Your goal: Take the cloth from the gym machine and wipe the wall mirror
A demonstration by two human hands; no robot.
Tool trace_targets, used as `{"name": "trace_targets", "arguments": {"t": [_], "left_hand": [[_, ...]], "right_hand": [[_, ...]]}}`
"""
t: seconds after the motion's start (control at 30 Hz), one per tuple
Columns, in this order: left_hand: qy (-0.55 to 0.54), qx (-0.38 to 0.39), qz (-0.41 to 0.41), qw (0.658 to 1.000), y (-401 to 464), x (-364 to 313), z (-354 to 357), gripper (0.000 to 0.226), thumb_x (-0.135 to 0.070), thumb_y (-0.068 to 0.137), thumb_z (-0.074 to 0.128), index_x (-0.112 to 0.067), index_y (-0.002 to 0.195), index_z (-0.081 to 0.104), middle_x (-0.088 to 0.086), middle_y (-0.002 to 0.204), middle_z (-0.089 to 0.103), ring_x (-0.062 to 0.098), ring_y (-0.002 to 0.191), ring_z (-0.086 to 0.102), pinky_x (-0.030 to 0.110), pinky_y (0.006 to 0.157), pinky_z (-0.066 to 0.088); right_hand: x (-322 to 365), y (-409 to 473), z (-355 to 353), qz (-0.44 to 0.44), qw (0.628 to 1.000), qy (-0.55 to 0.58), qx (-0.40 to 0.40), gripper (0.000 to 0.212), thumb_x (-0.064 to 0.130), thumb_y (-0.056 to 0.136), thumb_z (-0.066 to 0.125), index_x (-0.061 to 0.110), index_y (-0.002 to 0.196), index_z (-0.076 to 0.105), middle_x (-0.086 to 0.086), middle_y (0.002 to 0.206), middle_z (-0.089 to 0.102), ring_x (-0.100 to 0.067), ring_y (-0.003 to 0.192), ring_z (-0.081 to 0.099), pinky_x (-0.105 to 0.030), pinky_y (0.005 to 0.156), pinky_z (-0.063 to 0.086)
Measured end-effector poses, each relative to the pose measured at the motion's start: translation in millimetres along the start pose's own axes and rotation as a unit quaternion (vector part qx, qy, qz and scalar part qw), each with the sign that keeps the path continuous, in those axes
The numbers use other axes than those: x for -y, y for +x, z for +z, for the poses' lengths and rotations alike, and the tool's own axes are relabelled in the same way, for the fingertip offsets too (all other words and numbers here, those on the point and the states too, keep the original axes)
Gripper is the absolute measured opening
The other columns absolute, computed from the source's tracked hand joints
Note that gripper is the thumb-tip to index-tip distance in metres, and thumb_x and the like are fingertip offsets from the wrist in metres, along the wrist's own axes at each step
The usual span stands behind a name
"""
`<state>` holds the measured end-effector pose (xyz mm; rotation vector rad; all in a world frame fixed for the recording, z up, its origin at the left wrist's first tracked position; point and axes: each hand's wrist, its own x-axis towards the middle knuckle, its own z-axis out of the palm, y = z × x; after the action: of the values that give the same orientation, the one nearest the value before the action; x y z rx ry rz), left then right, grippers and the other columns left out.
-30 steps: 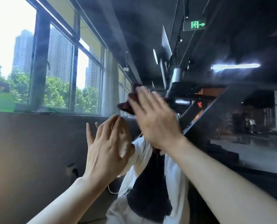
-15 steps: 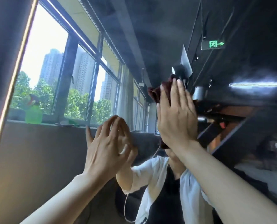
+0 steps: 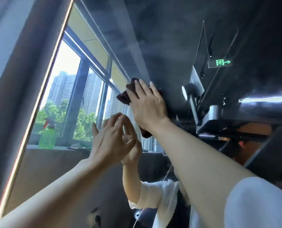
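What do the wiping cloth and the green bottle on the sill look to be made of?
Cloth: dark maroon, soft matte fabric, likely microfibre; it bunches under the right hand. Spray bottle, seen reflected in the mirror: translucent green, probably plastic, since light glows through it.

matt dk-red cloth (image 3: 123,96), glossy glass mirror (image 3: 161,46)

Head view, close, up at mirror (image 3: 161,46)
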<state>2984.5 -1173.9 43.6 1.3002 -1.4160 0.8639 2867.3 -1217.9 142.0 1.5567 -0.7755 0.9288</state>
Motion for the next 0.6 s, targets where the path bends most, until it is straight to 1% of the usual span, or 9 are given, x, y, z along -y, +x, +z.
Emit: {"name": "trace_targets", "arguments": {"t": [0.07, 0.2, 0.27, 0.33, 0.43, 0.5, 0.53, 0.57, 0.6], "left_hand": [[-0.005, -0.001, 0.033, 0.999, 9.7, -27.0, 1.7, 0.071, -0.049, 0.088, 0.062, -0.027, 0.149, 0.035, -0.009, 0.157, 0.030, 0.016, 0.139, 0.031, 0.057, 0.118, 0.011], [-0.043, -0.010, 0.086, 0.995, 14.9, -94.2, 10.7, 0.075, -0.055, 0.084, 0.054, -0.025, 0.150, 0.035, -0.006, 0.159, 0.029, 0.018, 0.143, 0.029, 0.058, 0.120, 0.004], [-0.060, -0.010, 0.103, 0.993, 8.8, -131.3, 17.4, 0.077, -0.055, 0.086, 0.055, -0.024, 0.153, 0.031, -0.005, 0.161, 0.026, 0.017, 0.146, 0.023, 0.055, 0.120, -0.004], [-0.070, -0.007, 0.115, 0.991, 1.7, -163.9, 27.1, 0.080, -0.053, 0.089, 0.056, -0.022, 0.156, 0.025, -0.005, 0.163, 0.020, 0.016, 0.148, 0.016, 0.055, 0.120, -0.007], [-0.095, -0.013, 0.135, 0.986, -10.0, -204.7, 39.1, 0.081, -0.054, 0.089, 0.052, -0.018, 0.157, 0.027, -0.002, 0.163, 0.022, 0.015, 0.147, 0.014, 0.062, 0.120, -0.001], [-0.115, -0.012, 0.146, 0.982, -18.6, -226.3, 45.8, 0.083, -0.055, 0.085, 0.048, -0.018, 0.156, 0.029, -0.001, 0.162, 0.025, 0.013, 0.144, 0.012, 0.063, 0.120, 0.006], [-0.126, -0.012, 0.154, 0.980, -23.6, -235.8, 47.5, 0.083, -0.054, 0.084, 0.047, -0.018, 0.157, 0.028, -0.001, 0.162, 0.026, 0.012, 0.143, 0.011, 0.061, 0.121, 0.005], [-0.133, -0.011, 0.161, 0.978, -28.3, -243.3, 49.4, 0.084, -0.054, 0.085, 0.046, -0.017, 0.157, 0.027, -0.001, 0.163, 0.025, 0.011, 0.143, 0.009, 0.058, 0.122, 0.000], [-0.130, -0.009, 0.167, 0.977, -32.8, -250.0, 50.6, 0.084, -0.054, 0.086, 0.045, -0.017, 0.158, 0.023, -0.001, 0.164, 0.021, 0.011, 0.145, 0.006, 0.050, 0.122, -0.010]], "right_hand": [[-31.9, -4.3, -8.4, 0.043, 0.999, -0.009, -0.023, 0.053, 0.031, 0.106, 0.032, 0.019, 0.158, 0.030, -0.014, 0.165, 0.023, -0.029, 0.154, 0.015, -0.046, 0.125, 0.003], [-105.1, -33.3, -28.9, 0.108, 0.992, -0.039, -0.043, 0.053, 0.031, 0.106, 0.032, 0.015, 0.157, 0.032, -0.018, 0.163, 0.028, -0.032, 0.153, 0.020, -0.047, 0.125, 0.006], [-140.6, -54.4, -35.8, 0.132, 0.988, -0.056, -0.063, 0.052, 0.030, 0.106, 0.036, 0.013, 0.155, 0.038, -0.020, 0.160, 0.034, -0.033, 0.151, 0.025, -0.048, 0.125, 0.011], [-173.5, -78.1, -42.8, 0.155, 0.983, -0.064, -0.078, 0.051, 0.028, 0.105, 0.039, 0.012, 0.152, 0.042, -0.021, 0.157, 0.038, -0.034, 0.149, 0.030, -0.049, 0.124, 0.016], [-219.4, -119.0, -55.8, 0.189, 0.975, -0.069, -0.093, 0.052, 0.030, 0.103, 0.035, 0.011, 0.151, 0.043, -0.021, 0.156, 0.039, -0.034, 0.149, 0.031, -0.050, 0.124, 0.017], [-247.9, -147.2, -66.2, 0.216, 0.968, -0.075, -0.100, 0.056, 0.033, 0.102, 0.028, 0.012, 0.152, 0.042, -0.020, 0.157, 0.039, -0.034, 0.149, 0.030, -0.050, 0.124, 0.016], [-261.8, -161.8, -71.4, 0.232, 0.964, -0.079, -0.102, 0.057, 0.034, 0.102, 0.024, 0.013, 0.152, 0.041, -0.020, 0.157, 0.038, -0.034, 0.150, 0.029, -0.049, 0.125, 0.015], [-274.6, -176.3, -76.3, 0.247, 0.960, -0.082, -0.104, 0.059, 0.035, 0.101, 0.022, 0.013, 0.153, 0.041, -0.020, 0.158, 0.037, -0.034, 0.150, 0.028, -0.049, 0.125, 0.014], [-287.1, -191.3, -81.2, 0.260, 0.956, -0.086, -0.107, 0.059, 0.035, 0.101, 0.022, 0.013, 0.153, 0.040, -0.021, 0.158, 0.036, -0.034, 0.150, 0.027, -0.048, 0.125, 0.013]]}}
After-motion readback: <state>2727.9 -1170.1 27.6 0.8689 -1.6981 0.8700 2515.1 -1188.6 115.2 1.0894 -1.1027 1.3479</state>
